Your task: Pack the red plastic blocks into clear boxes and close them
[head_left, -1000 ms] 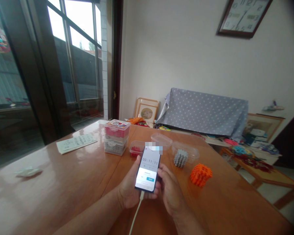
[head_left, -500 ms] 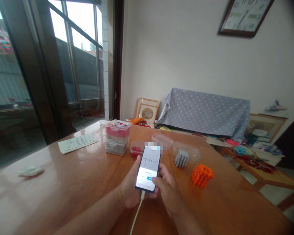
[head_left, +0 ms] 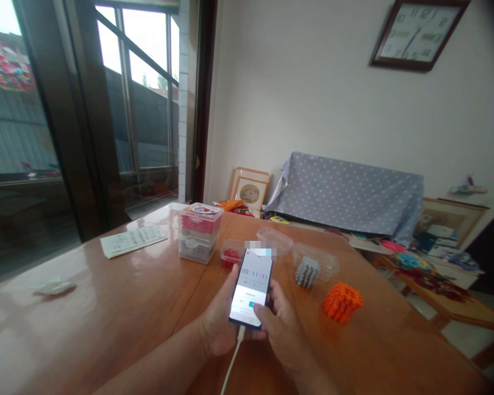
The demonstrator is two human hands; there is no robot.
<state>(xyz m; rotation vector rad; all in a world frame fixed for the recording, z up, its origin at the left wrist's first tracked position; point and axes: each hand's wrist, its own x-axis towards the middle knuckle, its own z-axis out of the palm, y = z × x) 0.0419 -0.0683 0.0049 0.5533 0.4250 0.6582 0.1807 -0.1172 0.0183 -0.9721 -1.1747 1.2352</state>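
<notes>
Both my hands are closed around a smartphone (head_left: 251, 285), held upright over the table. Its lit screen reads 00:11:11 above a white pop-up with a blue button. My left hand (head_left: 220, 321) grips the phone's left edge. On the other side my right hand (head_left: 282, 321) supports it, with the thumb over the blue button. A pale cable (head_left: 233, 359) runs from the phone's bottom end toward me. To the right stand a grey interlocking-piece block (head_left: 307, 272) and an orange one (head_left: 342, 303).
Left of the phone stand two stacked clear boxes (head_left: 200, 235). Behind it are a small tub with red pieces (head_left: 231, 253) and a clear lid (head_left: 274, 240). Another clear container (head_left: 327, 263) sits by the grey block. A paper booklet (head_left: 134, 240) and crumpled wrapper (head_left: 54, 287) lie left on the wooden table (head_left: 119, 323).
The view has shifted slightly, so everything sits a little lower and to the right. My right thumb covers more of the blue button. Both hands keep their hold on the phone.
</notes>
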